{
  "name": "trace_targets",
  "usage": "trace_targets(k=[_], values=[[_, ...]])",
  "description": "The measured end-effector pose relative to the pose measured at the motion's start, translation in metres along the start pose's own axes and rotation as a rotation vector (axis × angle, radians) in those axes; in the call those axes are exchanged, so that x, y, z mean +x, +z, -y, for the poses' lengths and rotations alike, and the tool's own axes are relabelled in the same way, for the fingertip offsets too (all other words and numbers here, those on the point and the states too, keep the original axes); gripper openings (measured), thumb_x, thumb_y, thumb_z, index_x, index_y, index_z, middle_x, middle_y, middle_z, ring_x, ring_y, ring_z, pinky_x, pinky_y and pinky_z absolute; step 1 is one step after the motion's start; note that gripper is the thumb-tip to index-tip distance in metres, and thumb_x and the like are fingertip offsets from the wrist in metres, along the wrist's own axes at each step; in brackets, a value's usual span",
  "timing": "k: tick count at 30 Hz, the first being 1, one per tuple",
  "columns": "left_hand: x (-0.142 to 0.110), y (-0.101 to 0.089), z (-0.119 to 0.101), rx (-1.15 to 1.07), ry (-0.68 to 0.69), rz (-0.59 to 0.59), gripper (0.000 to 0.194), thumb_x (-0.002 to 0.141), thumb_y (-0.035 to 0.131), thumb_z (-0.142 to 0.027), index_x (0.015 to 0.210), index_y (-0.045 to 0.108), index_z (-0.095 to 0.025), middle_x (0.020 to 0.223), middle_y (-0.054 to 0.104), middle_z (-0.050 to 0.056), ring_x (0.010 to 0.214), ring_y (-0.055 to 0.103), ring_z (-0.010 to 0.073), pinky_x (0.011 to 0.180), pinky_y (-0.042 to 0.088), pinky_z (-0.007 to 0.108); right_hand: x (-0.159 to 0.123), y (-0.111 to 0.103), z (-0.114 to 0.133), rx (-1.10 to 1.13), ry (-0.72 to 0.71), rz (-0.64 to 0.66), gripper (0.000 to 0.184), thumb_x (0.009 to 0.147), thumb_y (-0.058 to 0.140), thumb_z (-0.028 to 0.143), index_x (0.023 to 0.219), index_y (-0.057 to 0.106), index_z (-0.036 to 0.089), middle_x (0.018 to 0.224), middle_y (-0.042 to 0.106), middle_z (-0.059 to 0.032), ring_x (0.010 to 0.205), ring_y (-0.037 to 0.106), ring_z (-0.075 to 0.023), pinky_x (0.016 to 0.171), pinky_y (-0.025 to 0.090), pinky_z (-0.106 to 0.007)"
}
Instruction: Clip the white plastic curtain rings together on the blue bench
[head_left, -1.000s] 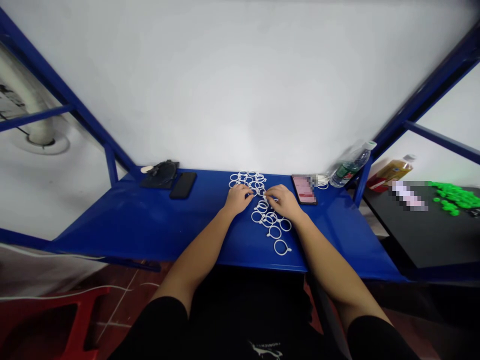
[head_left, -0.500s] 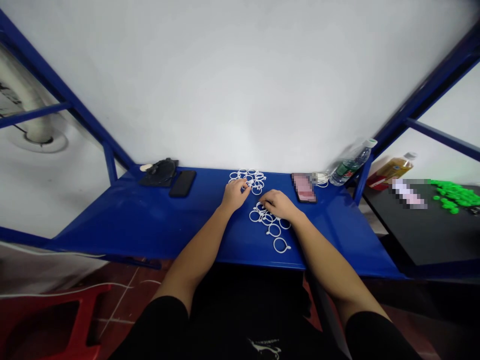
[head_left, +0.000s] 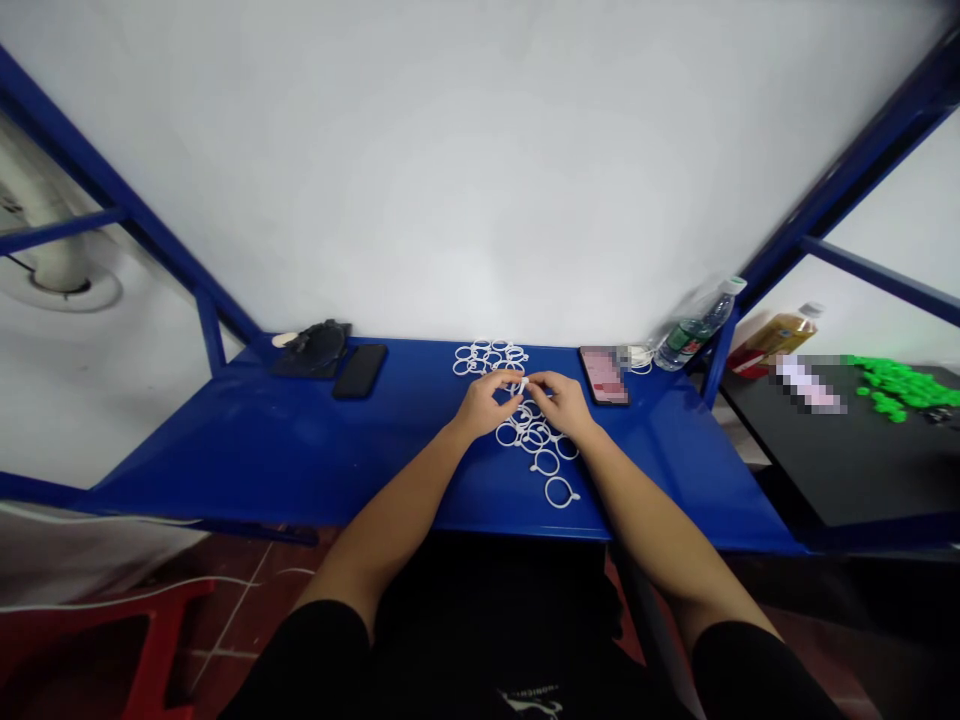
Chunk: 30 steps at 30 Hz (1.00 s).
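Here, my left hand (head_left: 484,405) and right hand (head_left: 564,400) meet fingertip to fingertip, both pinched on one small white plastic ring (head_left: 521,383). It sits between them above the blue metal bench (head_left: 300,440), with the near cluster of loose white rings (head_left: 540,445) just below, closer to my right.

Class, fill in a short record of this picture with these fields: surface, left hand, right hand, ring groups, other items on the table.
surface: blue table against a white wall
left hand: left hand, fingertips pinching a white ring
right hand: right hand, fingertips meeting the same ring
ring groups: far pile near the wall; near chain running toward the table edge
other items: black phone, dark pouch, lit phone, bottle
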<state>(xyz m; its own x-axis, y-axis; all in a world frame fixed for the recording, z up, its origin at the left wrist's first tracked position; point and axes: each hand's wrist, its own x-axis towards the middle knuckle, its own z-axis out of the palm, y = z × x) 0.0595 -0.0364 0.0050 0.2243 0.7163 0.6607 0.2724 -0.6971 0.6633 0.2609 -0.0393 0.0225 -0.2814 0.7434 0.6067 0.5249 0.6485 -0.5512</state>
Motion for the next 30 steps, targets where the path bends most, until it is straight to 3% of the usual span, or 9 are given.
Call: trace_targets(k=[5, 12, 15, 19, 24, 30], values=[[0.0000, 0.0060, -0.0035, -0.188, -0.217, -0.002, 0.024, 0.090, 0.073, -0.030, 0.111, 0.077, -0.019, 0.111, 0.080, 0.010, 0.101, 0.077, 0.0228, 0.092, 0.063, 0.039, -0.0005, -0.0003, 0.0014, -0.015, 0.033, -0.020, 0.015, 0.096, 0.063, 0.029, 0.100, 0.076, 0.022, 0.091, 0.079, -0.0056, 0.080, 0.073, -0.0207, 0.074, 0.055, -0.032], [0.0023, 0.0024, -0.0077, -0.166, -0.312, -0.068, 0.024, 0.090, 0.074, -0.042, 0.093, 0.081, -0.019, 0.088, 0.081, 0.006, 0.082, 0.077, 0.0211, 0.077, 0.063, 0.033, -0.0013, 0.0029, 0.0064, 0.001, -0.013, 0.017, 0.018, 0.098, 0.062, 0.031, 0.102, 0.077, 0.023, 0.091, 0.080, -0.0049, 0.080, 0.074, -0.0200, 0.076, 0.055, -0.032], [0.0030, 0.0038, -0.0052, -0.182, -0.303, -0.100, 0.026, 0.089, 0.074, -0.042, 0.096, 0.080, -0.018, 0.088, 0.081, 0.006, 0.078, 0.077, 0.0202, 0.074, 0.063, 0.033, -0.0018, 0.0034, 0.0061, -0.007, -0.019, 0.028, 0.020, 0.099, 0.062, 0.034, 0.105, 0.077, 0.023, 0.094, 0.080, -0.0062, 0.084, 0.074, -0.0208, 0.079, 0.057, -0.033], [0.0020, 0.0035, -0.0024, -0.068, -0.248, -0.057, 0.017, 0.089, 0.073, -0.036, 0.092, 0.080, -0.020, 0.087, 0.080, 0.005, 0.075, 0.075, 0.0179, 0.071, 0.061, 0.030, -0.0018, 0.0023, 0.0042, -0.033, -0.026, 0.065, 0.021, 0.100, 0.060, 0.032, 0.107, 0.078, 0.023, 0.098, 0.081, -0.0072, 0.089, 0.075, -0.0223, 0.085, 0.058, -0.035], [-0.0004, 0.0011, -0.0021, 0.111, -0.218, -0.015, 0.012, 0.089, 0.071, -0.030, 0.087, 0.076, -0.020, 0.069, 0.072, -0.001, 0.052, 0.057, 0.0106, 0.054, 0.048, 0.024, -0.0015, 0.0020, 0.0037, 0.036, 0.026, 0.086, 0.021, 0.099, 0.060, 0.028, 0.108, 0.079, 0.024, 0.100, 0.082, -0.0058, 0.091, 0.077, -0.0221, 0.084, 0.059, -0.034], [-0.0010, 0.0020, -0.0049, 0.232, -0.101, -0.053, 0.012, 0.093, 0.067, -0.028, 0.087, 0.074, -0.022, 0.085, 0.076, 0.002, 0.067, 0.064, 0.0131, 0.068, 0.053, 0.027, -0.0019, 0.0046, 0.0080, 0.021, 0.001, 0.063, 0.021, 0.100, 0.060, 0.026, 0.108, 0.079, 0.024, 0.098, 0.082, -0.0058, 0.087, 0.077, -0.0214, 0.082, 0.058, -0.032]])
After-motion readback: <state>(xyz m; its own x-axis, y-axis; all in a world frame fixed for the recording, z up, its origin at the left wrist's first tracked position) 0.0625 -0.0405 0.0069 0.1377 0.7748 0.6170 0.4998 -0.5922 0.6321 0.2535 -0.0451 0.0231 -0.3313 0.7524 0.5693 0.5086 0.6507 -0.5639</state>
